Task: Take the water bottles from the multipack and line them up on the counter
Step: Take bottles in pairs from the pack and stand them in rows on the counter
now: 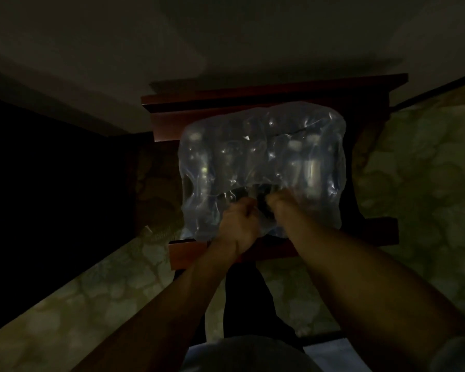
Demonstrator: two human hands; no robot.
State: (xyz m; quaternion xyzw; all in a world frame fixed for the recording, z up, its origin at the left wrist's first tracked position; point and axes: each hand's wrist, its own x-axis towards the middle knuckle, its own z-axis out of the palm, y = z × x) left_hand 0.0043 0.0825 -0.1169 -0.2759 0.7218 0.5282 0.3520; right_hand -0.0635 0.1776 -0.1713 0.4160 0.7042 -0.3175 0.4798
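Directly ahead of the person and below the camera, the multipack (261, 167) sits on a small reddish-brown wooden stand (253, 103), with a pale patterned floor (414, 183) around it. The pack is wider than it is deep: its long axis runs left to right across the view. The bottles (204, 157) inside show only as dim upright shapes under the shrink wrap (306, 122), too blurred to count.

Both hands meet at the near edge of the pack, roughly at its middle. The left hand (239, 224) is curled into a fist with plastic bunched in it, and the right hand (277, 204) is just beside it, its fingers also closed on the film. Between the two fists a dark gap shows in the wrap, which looks like a tear started there, though the light is too poor to be sure.

Since the hands grip side by side on the same seam, the coming move most likely turns on pulling them apart along the pack's long axis, left hand to the left and right hand to the right, so the opening runs across the row of bottle tops. Neither hand is clearly nearer; both are equally placed.

No bottle is out yet, and no tabletop for the line-up is clearly visible.
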